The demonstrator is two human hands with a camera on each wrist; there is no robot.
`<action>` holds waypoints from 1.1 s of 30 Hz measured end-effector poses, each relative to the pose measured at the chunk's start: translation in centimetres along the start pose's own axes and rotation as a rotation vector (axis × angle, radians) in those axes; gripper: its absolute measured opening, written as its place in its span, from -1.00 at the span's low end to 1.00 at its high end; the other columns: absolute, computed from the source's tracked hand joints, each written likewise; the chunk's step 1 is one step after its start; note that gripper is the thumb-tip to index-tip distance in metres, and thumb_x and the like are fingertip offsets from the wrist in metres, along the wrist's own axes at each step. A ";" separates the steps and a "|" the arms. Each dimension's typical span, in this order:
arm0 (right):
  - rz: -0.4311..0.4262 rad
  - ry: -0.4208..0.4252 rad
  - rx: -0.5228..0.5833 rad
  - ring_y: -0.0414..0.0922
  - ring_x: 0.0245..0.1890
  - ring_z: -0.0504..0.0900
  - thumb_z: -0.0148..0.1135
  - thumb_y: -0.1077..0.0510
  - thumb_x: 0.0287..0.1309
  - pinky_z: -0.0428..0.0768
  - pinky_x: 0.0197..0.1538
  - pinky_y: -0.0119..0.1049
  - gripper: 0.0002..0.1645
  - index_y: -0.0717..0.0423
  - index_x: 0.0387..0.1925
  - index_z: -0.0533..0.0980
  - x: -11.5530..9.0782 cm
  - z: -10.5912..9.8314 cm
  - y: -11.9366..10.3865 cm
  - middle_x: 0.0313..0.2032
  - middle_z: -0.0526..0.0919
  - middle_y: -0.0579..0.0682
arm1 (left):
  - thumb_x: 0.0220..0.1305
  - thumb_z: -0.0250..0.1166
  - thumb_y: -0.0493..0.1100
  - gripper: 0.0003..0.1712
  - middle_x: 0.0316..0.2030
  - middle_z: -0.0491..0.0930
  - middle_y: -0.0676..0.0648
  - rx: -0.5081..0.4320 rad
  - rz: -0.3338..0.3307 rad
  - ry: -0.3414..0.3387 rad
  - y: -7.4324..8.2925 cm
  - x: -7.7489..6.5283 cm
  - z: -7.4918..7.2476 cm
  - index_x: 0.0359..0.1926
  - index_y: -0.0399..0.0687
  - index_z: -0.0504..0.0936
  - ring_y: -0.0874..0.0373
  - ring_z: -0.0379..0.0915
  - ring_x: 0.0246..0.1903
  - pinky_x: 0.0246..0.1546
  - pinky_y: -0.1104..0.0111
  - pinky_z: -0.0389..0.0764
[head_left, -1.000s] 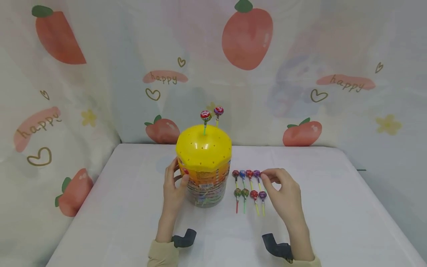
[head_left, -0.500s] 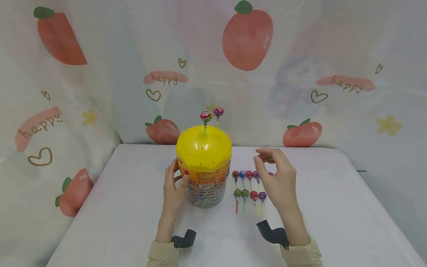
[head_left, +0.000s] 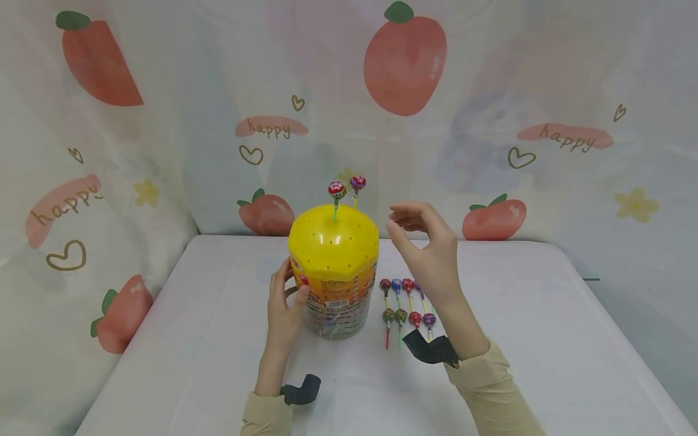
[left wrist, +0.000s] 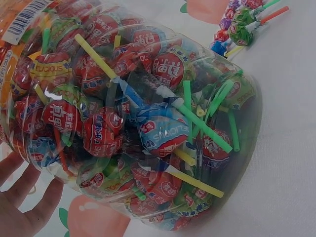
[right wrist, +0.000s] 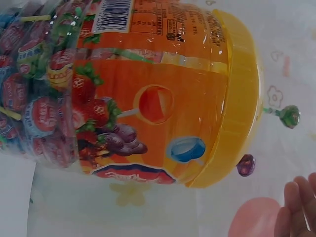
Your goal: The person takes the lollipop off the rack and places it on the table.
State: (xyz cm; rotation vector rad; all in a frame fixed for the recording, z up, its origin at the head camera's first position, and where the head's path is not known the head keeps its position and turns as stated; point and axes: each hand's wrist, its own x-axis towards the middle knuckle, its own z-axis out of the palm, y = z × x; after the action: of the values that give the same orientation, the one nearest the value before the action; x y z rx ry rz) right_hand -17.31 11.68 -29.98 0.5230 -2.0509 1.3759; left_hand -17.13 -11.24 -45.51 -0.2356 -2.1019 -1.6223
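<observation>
A large clear jar (head_left: pixel 332 293) of wrapped lollipops with a domed yellow lid (head_left: pixel 327 242) stands upright. Two lollipops stick up from the lid: a red-and-green one (head_left: pixel 336 190) and a purple-red one (head_left: pixel 357 182). My left hand (head_left: pixel 285 312) holds the jar's left side, thumb toward the front and fingers curved around it; its fingers (left wrist: pixel 44 207) also show in the left wrist view. To the right of the lid my right hand (head_left: pixel 428 254) is raised, fingers bent loosely. No lollipop shows in it; in the right wrist view only its fingers (right wrist: pixel 301 205) appear.
Lollipops lie in two rows right of the jar, among them a blue one (head_left: pixel 397 284) and a green one (head_left: pixel 400 315). My right forearm hides part of the rows. Small holes dot the lid. A printed curtain (head_left: pixel 338 79) hangs behind the white table (head_left: pixel 218 339).
My right hand has lifted from the right end of the lollipop rows, moving up and left toward the lid. My left hand and the jar have stayed in place.
</observation>
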 end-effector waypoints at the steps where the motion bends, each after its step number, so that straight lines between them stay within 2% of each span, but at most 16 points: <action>1: 0.002 -0.006 0.011 -0.27 -0.16 0.54 0.30 0.27 0.15 0.51 0.02 -0.44 -0.68 0.20 -0.02 0.55 0.3 0.2 -0.1 -0.17 0.65 0.09 | 0.34 0.20 -0.06 -0.30 0.27 0.33 -0.09 0.000 0.000 0.000 0.0 0.0 0.0 0.44 0.13 0.17 0.07 0.27 0.26 0.15 -0.07 0.48; 5: 0.015 -0.036 0.037 -0.19 -0.13 0.56 0.30 0.27 0.15 0.52 0.04 -0.39 -0.64 0.20 0.00 0.53 1.5 1.1 -0.5 -0.12 0.64 0.10 | 0.34 0.20 -0.05 -0.30 0.28 0.33 -0.09 0.002 -0.004 0.000 0.0 -0.1 -0.1 0.44 0.12 0.17 0.06 0.27 0.26 0.14 -0.08 0.48; 12: 0.042 -0.110 0.118 -0.07 -0.08 0.58 0.31 0.23 0.15 0.53 0.05 -0.19 -0.58 0.17 0.06 0.49 3.1 2.6 -1.2 -0.05 0.61 0.09 | 0.33 0.21 -0.10 -0.29 0.28 0.32 -0.07 -0.003 -0.015 -0.006 -0.1 -0.1 -0.1 0.44 0.15 0.17 0.09 0.26 0.26 0.16 -0.05 0.47; 20: 0.075 -0.171 0.155 -0.04 -0.05 0.57 0.30 0.18 0.17 0.55 0.07 -0.13 -0.56 0.16 0.09 0.47 3.9 4.0 -1.4 0.01 0.60 0.07 | 0.32 0.21 -0.15 -0.29 0.27 0.33 -0.06 -0.011 -0.005 -0.007 -0.3 0.0 -0.1 0.43 0.16 0.18 0.10 0.27 0.25 0.16 -0.03 0.48; 26: 0.087 -0.184 0.156 -0.06 -0.06 0.58 0.29 0.17 0.17 0.56 0.05 -0.16 -0.55 0.14 0.10 0.47 4.1 4.8 -1.4 0.03 0.59 0.05 | 0.33 0.20 -0.04 -0.29 0.27 0.34 -0.07 0.009 -0.012 -0.003 -0.1 -0.1 -0.1 0.44 0.16 0.17 0.08 0.28 0.25 0.17 0.00 0.49; 33: 0.079 -0.179 0.163 -0.08 -0.12 0.59 0.27 0.19 0.20 0.56 0.01 -0.32 -0.58 0.13 0.09 0.48 4.3 5.3 -1.7 -0.04 0.62 0.07 | 0.33 0.20 -0.04 -0.29 0.26 0.34 -0.07 0.019 0.000 -0.001 0.0 0.0 0.0 0.44 0.14 0.17 0.08 0.29 0.25 0.15 0.07 0.50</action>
State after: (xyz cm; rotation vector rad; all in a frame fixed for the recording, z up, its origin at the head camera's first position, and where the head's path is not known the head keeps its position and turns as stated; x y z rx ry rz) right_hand -20.87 6.15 -27.40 0.6626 -2.1310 1.6030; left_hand -17.17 -11.24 -45.51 -0.2304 -2.1170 -1.6018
